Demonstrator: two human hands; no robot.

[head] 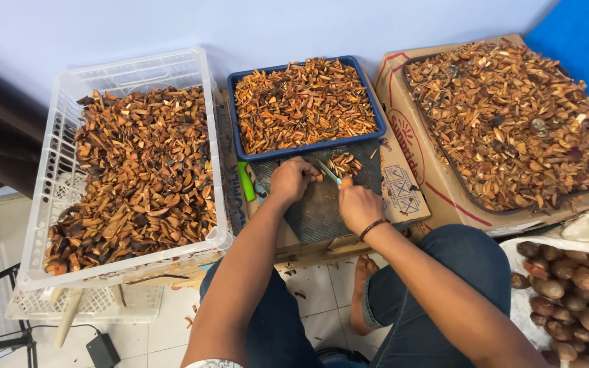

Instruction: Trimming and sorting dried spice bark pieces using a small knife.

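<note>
**Hands at work on a dark cutting mat among trays of brown chips**

The left hand (293, 178) rests curled on the dark textured rubber mat (315, 208), its fingers folded together over something too small to make out. The right hand (358, 206), wearing a thin dark wristband, has its fingers clamped on a small teal-handled blade (328, 172) pointing up toward a little heap of orange-brown sliced pieces (344, 163) at the mat's top edge. Just behind the mat sits a blue rectangular plastic tray (376, 117) heaped with similar chips. A white slatted plastic crate (56, 170) stands to the left, a round dark tray on cardboard (438, 153) to the right.
</note>
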